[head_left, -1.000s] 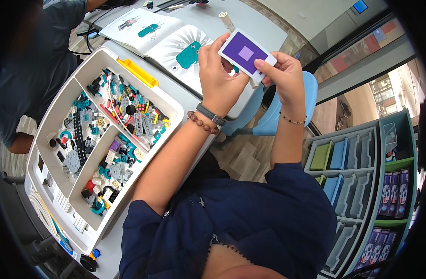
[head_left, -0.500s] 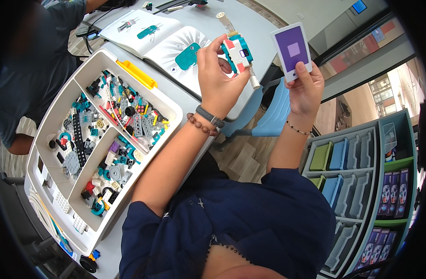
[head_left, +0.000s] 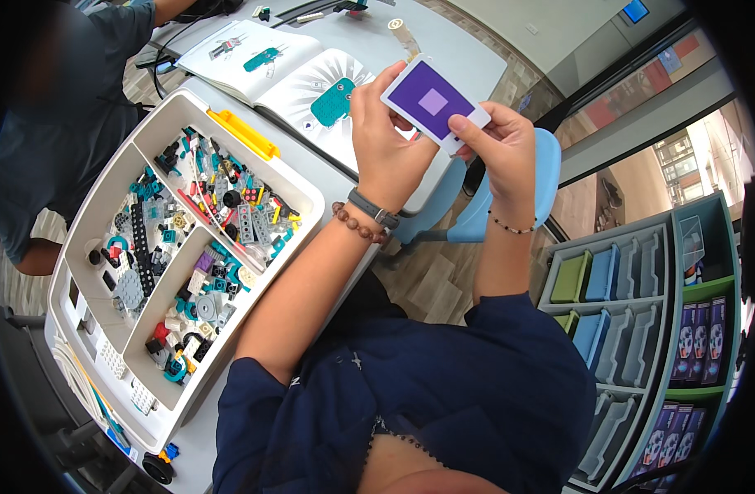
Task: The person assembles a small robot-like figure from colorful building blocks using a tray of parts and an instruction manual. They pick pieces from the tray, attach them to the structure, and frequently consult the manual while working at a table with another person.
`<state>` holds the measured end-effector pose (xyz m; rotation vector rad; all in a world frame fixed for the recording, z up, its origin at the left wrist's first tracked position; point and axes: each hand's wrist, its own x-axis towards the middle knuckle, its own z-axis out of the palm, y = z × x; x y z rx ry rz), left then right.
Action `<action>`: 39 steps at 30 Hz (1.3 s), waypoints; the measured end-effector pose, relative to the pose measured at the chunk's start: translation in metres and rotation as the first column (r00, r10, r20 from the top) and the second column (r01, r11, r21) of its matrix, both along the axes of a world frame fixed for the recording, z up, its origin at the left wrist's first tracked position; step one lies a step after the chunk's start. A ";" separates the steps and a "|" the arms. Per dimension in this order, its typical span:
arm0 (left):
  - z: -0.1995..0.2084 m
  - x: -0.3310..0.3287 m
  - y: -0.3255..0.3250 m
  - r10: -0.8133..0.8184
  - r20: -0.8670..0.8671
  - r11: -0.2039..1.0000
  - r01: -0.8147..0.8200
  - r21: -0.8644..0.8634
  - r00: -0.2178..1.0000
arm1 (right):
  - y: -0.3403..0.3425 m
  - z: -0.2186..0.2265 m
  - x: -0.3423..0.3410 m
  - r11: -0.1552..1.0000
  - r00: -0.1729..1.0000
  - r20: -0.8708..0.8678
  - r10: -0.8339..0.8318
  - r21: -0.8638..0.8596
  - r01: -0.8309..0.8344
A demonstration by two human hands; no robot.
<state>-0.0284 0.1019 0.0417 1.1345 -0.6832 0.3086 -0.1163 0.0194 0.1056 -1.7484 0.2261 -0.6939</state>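
Observation:
My right hand (head_left: 502, 152) pinches a purple card (head_left: 410, 89) with a white border and a lighter square in its middle, thumb on its face. The card is tilted and lies across the front of a brick-built model (head_left: 404, 37) that my left hand (head_left: 385, 152) grips. Most of that model is hidden behind the card; only its upright pale post with a round end shows clearly above. Whether card and model touch, I cannot tell. Beyond my left hand an instruction booklet (head_left: 229, 70) lies open, picturing a teal model.
A white sorting tray (head_left: 311, 198) with a yellow latch (head_left: 244, 134) holds mixed bricks in its compartments, left of my left forearm. Another person (head_left: 72, 123) is at the far left. A blue chair (head_left: 546, 177) stands beyond the table; a drawer shelf (head_left: 670, 272) is at right.
My right hand has brought the card left and tilted it, so that it now covers most of the model. My left hand has stayed nearly in place.

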 end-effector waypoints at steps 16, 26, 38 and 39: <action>0.001 -0.003 0.002 0.042 0.031 0.998 -0.044 0.054 0.999 | -0.005 -0.005 -0.005 0.997 0.991 0.134 0.005 0.081 -0.016; 0.002 -0.002 0.001 -0.055 -0.107 0.999 0.054 -0.010 0.993 | -0.046 -0.006 -0.027 0.943 0.881 0.471 -0.053 0.314 -0.111; 0.006 -0.006 -0.001 -0.421 -0.212 0.901 0.380 -0.207 0.882 | -0.086 -0.030 0.012 0.701 0.983 0.173 0.059 0.694 -0.165; 0.006 -0.006 -0.001 -0.424 -0.206 0.899 0.382 -0.213 0.882 | -0.088 -0.033 0.012 0.693 0.984 0.168 0.058 0.702 -0.161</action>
